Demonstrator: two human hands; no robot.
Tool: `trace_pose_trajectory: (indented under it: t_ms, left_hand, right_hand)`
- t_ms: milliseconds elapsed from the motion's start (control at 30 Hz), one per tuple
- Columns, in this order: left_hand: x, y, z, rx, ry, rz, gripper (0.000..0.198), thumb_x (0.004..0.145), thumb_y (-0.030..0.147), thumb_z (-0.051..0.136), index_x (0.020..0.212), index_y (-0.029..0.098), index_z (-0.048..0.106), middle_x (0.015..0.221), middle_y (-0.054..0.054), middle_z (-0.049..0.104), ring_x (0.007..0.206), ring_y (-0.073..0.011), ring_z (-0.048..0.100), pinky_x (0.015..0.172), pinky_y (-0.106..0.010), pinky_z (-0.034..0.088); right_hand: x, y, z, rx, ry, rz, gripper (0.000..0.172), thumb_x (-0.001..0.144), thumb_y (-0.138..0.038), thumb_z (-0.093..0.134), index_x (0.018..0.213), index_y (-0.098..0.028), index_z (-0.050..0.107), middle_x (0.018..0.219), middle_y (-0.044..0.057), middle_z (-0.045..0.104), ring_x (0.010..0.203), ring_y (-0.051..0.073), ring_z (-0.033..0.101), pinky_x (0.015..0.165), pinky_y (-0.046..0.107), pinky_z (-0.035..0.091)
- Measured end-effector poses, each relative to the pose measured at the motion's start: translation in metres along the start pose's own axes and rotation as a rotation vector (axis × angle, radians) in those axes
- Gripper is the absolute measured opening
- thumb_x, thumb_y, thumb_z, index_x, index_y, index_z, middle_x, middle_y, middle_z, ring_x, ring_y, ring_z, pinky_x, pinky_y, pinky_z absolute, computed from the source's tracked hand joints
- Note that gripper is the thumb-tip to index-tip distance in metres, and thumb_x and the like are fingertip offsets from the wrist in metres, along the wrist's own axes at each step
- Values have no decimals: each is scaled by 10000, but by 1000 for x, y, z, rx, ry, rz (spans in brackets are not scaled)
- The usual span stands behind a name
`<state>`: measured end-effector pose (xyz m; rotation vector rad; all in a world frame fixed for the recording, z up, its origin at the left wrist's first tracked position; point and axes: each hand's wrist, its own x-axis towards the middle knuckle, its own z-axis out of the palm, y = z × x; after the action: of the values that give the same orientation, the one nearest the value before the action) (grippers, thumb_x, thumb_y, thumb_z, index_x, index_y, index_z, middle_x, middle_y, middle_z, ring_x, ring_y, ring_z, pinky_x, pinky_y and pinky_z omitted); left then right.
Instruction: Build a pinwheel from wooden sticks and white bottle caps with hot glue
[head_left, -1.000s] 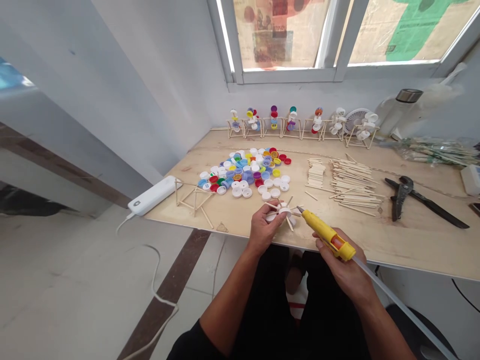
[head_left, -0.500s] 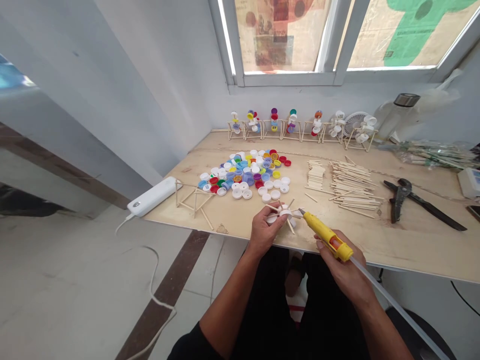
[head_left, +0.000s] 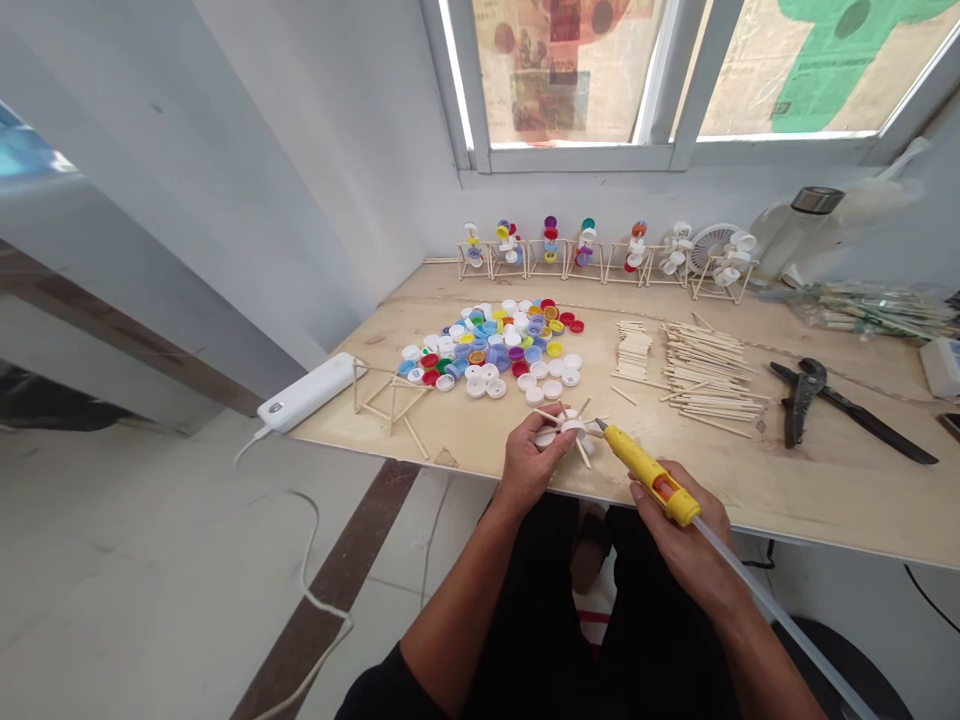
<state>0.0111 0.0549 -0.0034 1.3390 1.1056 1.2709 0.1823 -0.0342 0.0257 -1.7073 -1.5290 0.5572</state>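
Between the thumb and fingers of my left hand [head_left: 531, 458] is a small wheel of wooden sticks and white bottle caps [head_left: 573, 426], held just above the table's front edge. Its sticks spread out like spokes; my fingers hide part of it. My right hand [head_left: 694, 535] is wrapped round a yellow hot glue gun [head_left: 651, 475] with a long clear glue stick [head_left: 780, 610] coming out of its rear. The gun's nozzle points at the right side of the wheel, close to a spoke; whether it touches I cannot tell.
Loose coloured bottle caps [head_left: 495, 345] lie behind my left hand. Wooden sticks [head_left: 709, 375] and black-handled pliers [head_left: 832, 400] lie to the right. A stick frame [head_left: 390, 400] and a white power strip [head_left: 307, 393] are at left. Finished cap wheels on stands [head_left: 587, 250] line the wall.
The glue gun's nozzle has shifted very slightly left, closer to the wheel. My left hand keeps its grip on the wheel. The whole view has moved a little.
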Motion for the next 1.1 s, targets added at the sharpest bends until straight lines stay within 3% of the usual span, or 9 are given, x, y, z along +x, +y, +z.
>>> trace_pose_trajectory:
  t_ms: [1100]
  left_hand:
    - [0,1,1,-22,-2,-8,349,712,337,687,1009,155,655,1043,-92,709,887,-219,656,814,-324,494]
  right_hand:
    - [-1,-5,-1,-21,-27,-36,170,845,-385,507,866,-232,579,670,-15,573,566,138,504,545,242,400]
